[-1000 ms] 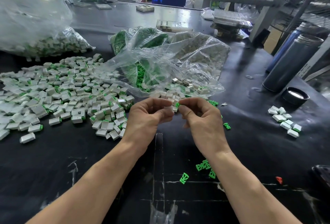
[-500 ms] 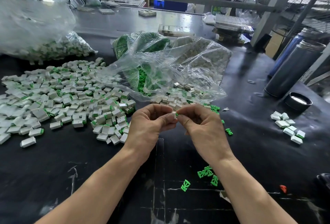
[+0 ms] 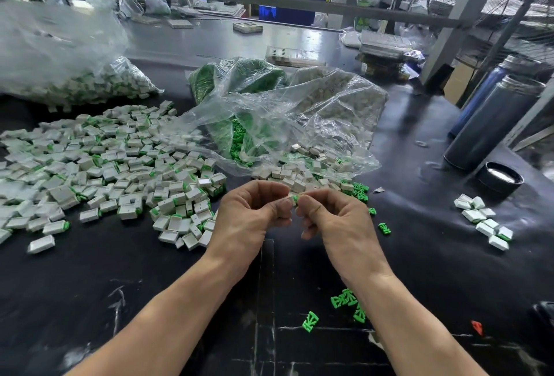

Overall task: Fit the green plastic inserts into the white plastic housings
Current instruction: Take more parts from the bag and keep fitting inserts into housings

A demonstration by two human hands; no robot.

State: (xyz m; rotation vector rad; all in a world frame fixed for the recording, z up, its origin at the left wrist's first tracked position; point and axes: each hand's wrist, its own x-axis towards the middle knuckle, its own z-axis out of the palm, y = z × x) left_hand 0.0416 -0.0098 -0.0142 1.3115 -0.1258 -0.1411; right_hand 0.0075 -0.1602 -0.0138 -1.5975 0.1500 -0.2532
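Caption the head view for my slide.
Both hands pinch a white housing and green insert together above the black table.

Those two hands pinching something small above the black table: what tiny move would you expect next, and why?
Probably a last squeeze, pressing the green insert fully home. The left hand and right hand meet fingertip to fingertip, a sliver of green showing between them beside a bit of the white housing. How deep it sits is hidden. Then likely drop it on the finished pile.
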